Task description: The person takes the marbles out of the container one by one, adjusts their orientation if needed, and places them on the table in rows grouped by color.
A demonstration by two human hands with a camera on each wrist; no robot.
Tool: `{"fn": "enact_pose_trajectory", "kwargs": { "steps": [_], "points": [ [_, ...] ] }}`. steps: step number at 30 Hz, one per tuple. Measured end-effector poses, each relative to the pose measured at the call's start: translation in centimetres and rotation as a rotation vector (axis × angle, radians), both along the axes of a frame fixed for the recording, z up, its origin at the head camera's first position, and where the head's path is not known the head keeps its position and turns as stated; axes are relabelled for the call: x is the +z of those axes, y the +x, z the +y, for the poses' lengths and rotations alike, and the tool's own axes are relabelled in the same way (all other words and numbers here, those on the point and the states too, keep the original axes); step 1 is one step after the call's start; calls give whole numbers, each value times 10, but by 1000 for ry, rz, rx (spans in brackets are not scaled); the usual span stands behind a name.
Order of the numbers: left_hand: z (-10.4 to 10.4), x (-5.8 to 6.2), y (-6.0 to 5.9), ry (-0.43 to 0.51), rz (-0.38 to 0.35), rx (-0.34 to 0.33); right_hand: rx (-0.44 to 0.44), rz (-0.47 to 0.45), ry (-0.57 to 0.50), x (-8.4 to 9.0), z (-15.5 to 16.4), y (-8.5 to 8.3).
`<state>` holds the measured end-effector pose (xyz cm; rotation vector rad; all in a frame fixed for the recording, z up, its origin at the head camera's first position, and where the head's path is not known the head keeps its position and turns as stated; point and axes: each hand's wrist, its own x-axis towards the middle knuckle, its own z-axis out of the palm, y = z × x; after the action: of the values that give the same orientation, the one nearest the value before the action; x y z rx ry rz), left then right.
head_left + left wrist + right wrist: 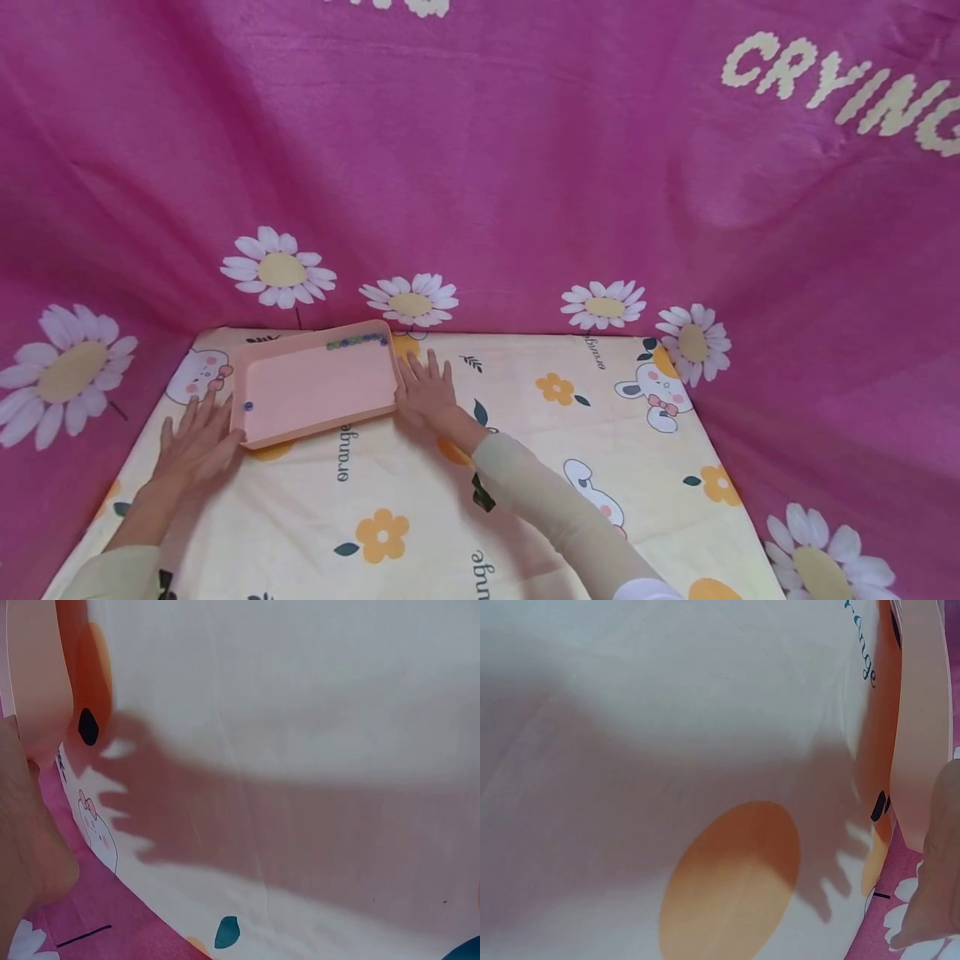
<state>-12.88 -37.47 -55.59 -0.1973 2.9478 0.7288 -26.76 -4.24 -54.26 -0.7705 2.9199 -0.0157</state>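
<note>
1. Biggest thing here is the magenta blanket (480, 167), hung up beyond the fingertips and down both sides, with white daisies on it and the word "CRYING" up on the right.
2. Under the hands there's the tabletop (525, 500), covered by a cream sheet printed with orange flowers, little bunnies and the word "orange". Both wrist views show mostly that sheet with the shadows of spread fingers falling on it.
3. Next is the pink tray (315, 387), a shallow rectangle lying flat between the two hands and turned a bit askew. Its left end sits right at the left fingertips, and its right end sits against the right hand's thumb side.
4. The left hand (197, 442) lies palm down on the sheet. Its fingers (217, 410) are straight and spread apart, with the tips at the tray's near left corner. Can't tell whether they're actually touching the rim or just beside it.
5. The right hand (427, 392) is also flat, fingers straight and fanned out, pointing away from the person and resting just beside the tray's right edge. It isn't gripping anything.
6. A row of small beads (357, 341), green and blue, is lined up along the tray's far rim, beyond the right fingertips and a little to their left.
7. Smallest is a single blue bead (248, 406) inside the tray by its left wall, just past the left fingertips.
</note>
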Motion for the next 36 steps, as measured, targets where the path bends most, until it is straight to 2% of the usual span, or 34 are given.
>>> {"fn": "enact_pose_trajectory", "kwargs": {
  "steps": [8, 15, 24, 28, 36],
  "points": [
    [8, 4, 0, -19, 2, -11, -16, -3, -22, 0, 11, 4],
    [15, 7, -3, -4, 17, -29, -59, -25, 21, -5, 19, 4],
    [28, 10, -5, -5, 39, -61, -68, -37, -34, -6, 37, 11],
    [33, 13, -7, -1, 46, -75, -65, -14, -53, -4, 47, 16],
    [47, 12, -8, -17, 81, -78, -87, -17, -80, -3, 63, 21]
  ]
}}
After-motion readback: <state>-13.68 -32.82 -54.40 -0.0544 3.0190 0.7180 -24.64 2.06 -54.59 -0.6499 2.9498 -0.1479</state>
